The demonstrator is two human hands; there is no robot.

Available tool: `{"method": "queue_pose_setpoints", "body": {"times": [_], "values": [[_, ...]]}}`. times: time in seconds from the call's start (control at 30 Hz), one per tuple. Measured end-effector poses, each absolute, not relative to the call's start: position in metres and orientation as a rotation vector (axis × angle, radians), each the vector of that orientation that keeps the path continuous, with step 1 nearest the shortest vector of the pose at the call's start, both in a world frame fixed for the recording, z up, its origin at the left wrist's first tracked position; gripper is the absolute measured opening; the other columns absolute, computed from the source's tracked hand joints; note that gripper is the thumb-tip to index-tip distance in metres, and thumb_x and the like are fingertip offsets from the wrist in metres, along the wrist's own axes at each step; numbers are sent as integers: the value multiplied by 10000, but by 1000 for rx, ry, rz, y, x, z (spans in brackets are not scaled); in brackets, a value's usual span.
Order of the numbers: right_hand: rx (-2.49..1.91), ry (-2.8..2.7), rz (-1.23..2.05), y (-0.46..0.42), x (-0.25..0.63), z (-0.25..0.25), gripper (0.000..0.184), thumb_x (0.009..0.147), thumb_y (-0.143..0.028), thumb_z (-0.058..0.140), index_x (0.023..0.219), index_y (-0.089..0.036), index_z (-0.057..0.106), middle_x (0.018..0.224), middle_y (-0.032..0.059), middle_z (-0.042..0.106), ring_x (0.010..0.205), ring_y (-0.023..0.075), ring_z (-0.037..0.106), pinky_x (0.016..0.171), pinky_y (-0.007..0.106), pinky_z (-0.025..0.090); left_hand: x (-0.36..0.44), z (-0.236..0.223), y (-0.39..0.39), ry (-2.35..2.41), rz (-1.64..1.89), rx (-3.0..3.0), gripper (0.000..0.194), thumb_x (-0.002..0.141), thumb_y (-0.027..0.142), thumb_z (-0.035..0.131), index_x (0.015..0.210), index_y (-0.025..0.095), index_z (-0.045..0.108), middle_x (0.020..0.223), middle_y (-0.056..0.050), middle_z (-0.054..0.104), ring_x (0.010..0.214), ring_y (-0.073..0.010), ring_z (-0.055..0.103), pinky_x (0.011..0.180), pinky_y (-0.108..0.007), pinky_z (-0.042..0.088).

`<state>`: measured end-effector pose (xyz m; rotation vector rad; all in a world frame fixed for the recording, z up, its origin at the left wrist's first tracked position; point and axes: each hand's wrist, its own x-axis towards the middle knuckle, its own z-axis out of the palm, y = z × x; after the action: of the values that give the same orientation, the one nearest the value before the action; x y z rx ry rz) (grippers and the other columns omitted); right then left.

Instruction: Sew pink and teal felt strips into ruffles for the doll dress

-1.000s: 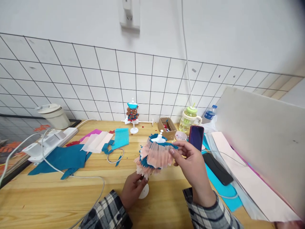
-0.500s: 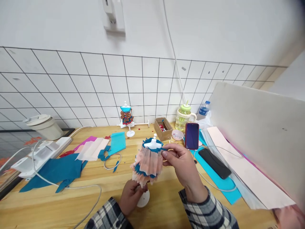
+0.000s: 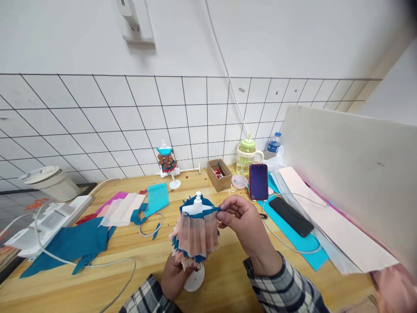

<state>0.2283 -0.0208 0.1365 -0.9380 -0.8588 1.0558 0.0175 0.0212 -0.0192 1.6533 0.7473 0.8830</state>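
Observation:
A small white mannequin stand [image 3: 196, 208] wears a ruffled crepe-paper dress [image 3: 193, 237] in pale pink and dark blue. My left hand [image 3: 176, 274] is closed below the skirt, around the stand's lower part just above its round white base [image 3: 194, 280]; the skirt hides its fingertips. Between thumb and forefinger, my right hand [image 3: 239, 219] pinches the end of a dark blue paper strip [image 3: 215, 210] at the dress's upper edge. A second dressed mannequin [image 3: 167, 161] in brown, red and turquoise stands at the back, apart from both hands.
Blue paper [image 3: 68, 243], turquoise paper [image 3: 158, 198] and a power strip [image 3: 48, 226] lie left. A cardboard box [image 3: 220, 175], green-lidded jug [image 3: 246, 156] and upright phone [image 3: 258, 181] stand behind. A black case [image 3: 291, 216] lies right on paper sheets. A white cable [image 3: 130, 269] crosses the table.
The view has swung to the right. The mannequin has turned and stands more upright, its dress front now facing me. My right hand still pinches the blue strip.

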Motion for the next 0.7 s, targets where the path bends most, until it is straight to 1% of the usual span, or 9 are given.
{"method": "queue_pose_setpoints", "body": {"times": [0.07,0.23,0.37,0.47,0.6,0.7], "values": [[-918,-890,1051,-21,230,136,193,653,-242,819,740,-193,654,655,-41,615,588,77,561,533,176,483,18,-20,21,703,876,1619,484,799,587,606,690,121,678,576,-63,619,518,-135,548,510,-237,437],[-872,-907,1098,-21,231,136,160,656,-212,811,735,-190,673,670,-33,641,586,64,559,539,159,457,22,-11,19,545,831,1528,523,808,609,581,832,103,710,610,-61,607,469,-110,513,440,-211,371],[-864,-920,1091,-21,229,136,165,649,-210,820,739,-195,682,711,-24,662,632,70,586,566,154,474,24,1,16,478,791,1538,508,835,585,563,738,105,696,548,-56,584,468,-113,513,455,-215,365],[-854,-931,1108,-23,227,137,167,660,-226,816,775,-204,697,690,-26,652,618,77,591,565,167,497,26,3,14,508,765,1545,491,829,583,575,740,112,687,547,-54,588,470,-113,512,453,-214,370],[-898,-943,1080,-25,224,139,164,662,-245,818,785,-204,718,687,-24,642,557,68,571,502,160,483,24,-1,14,523,774,1553,486,818,590,585,764,115,676,572,-55,599,481,-118,523,452,-217,391],[-917,-934,1067,-25,223,137,138,687,-266,802,772,-202,714,694,-22,643,520,67,564,458,164,470,20,-12,16,588,767,1562,451,831,551,593,745,114,659,577,-62,615,498,-126,540,480,-228,428]]}}
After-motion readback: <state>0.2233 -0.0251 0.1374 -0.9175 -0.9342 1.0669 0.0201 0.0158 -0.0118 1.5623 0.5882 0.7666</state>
